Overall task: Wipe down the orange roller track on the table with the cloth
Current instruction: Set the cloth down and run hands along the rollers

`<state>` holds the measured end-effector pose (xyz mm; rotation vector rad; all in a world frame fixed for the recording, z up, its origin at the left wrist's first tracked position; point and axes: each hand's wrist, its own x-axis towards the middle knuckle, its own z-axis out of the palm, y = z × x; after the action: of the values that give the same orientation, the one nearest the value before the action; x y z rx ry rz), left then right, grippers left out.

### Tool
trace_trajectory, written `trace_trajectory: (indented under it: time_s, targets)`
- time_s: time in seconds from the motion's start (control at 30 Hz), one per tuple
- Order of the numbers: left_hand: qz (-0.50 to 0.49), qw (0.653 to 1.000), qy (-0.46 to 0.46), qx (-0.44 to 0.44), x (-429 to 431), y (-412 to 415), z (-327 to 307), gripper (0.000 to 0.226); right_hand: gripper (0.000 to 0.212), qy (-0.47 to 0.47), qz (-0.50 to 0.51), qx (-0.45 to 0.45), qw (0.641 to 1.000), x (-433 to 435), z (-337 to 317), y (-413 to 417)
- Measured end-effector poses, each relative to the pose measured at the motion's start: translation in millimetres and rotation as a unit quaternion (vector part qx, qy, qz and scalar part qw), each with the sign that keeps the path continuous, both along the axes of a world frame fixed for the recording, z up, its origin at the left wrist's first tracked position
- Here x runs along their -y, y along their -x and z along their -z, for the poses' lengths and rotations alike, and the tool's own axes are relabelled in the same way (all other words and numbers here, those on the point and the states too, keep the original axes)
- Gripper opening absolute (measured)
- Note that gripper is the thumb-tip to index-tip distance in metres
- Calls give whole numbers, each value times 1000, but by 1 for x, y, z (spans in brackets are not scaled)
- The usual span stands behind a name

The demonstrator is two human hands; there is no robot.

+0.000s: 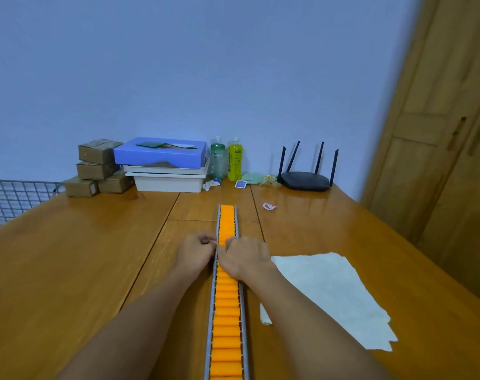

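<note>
track (228, 311) runs down the table (96, 256) | our left hand (196, 252) and right hand (244, 259) curl fingers on its rails | cloth (329, 297) lies flat just right, unheld | risk, we judge: track skids if wiped unbraced

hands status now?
Left hand: curled, gripping the track at its left rail.
Right hand: curled over the track, gripping it; cloth unheld.

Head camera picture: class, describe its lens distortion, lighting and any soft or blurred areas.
Head view: the wide lens tilts the wardrobe and curves the table edges; lighting is soft and even, shadows faint; the track and cloth look sharp; the yellow bottle at the back looks slightly soft.
</note>
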<state>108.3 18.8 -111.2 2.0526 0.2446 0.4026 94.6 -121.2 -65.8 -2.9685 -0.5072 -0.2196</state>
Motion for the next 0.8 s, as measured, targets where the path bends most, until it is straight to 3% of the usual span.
trace_trajectory:
  time_s: [0.8]
  targets:
    - [28, 999, -39, 20, 14, 112, 4, 21, 59, 25, -11, 4, 1000, 18, 1, 97]
